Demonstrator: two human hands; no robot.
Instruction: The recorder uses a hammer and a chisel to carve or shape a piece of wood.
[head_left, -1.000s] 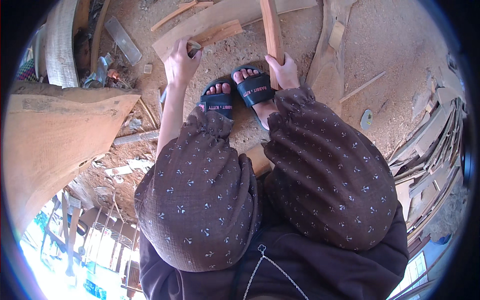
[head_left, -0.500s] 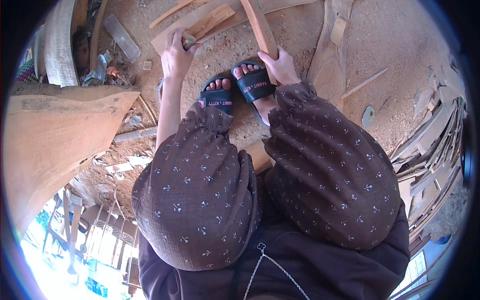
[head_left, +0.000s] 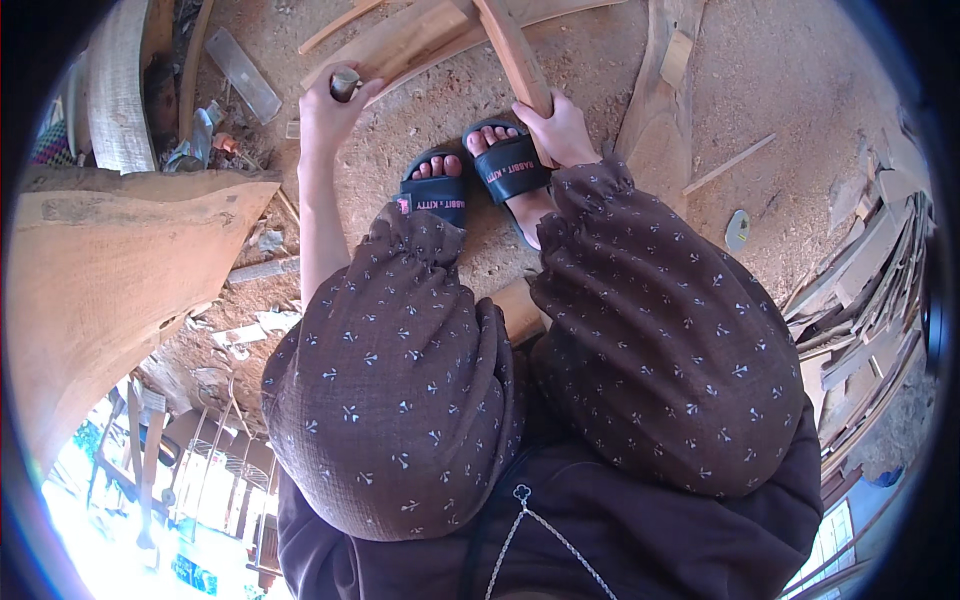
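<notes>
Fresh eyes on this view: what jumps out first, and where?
Probably the brown patterned trousers, filling the lower middle, with dark sandals just above. Next, near the top, the right hand grips a wooden strip, while the left hand holds a round-ended object. A broad wooden slab dominates the left side, opposite piled wood scraps at the right.

The left hand [head_left: 328, 118] and right hand [head_left: 562, 133] curl, well apart.

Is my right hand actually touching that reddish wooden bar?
Touching: the head view shows your right hand wrapped around the reddish wooden bar.
</notes>
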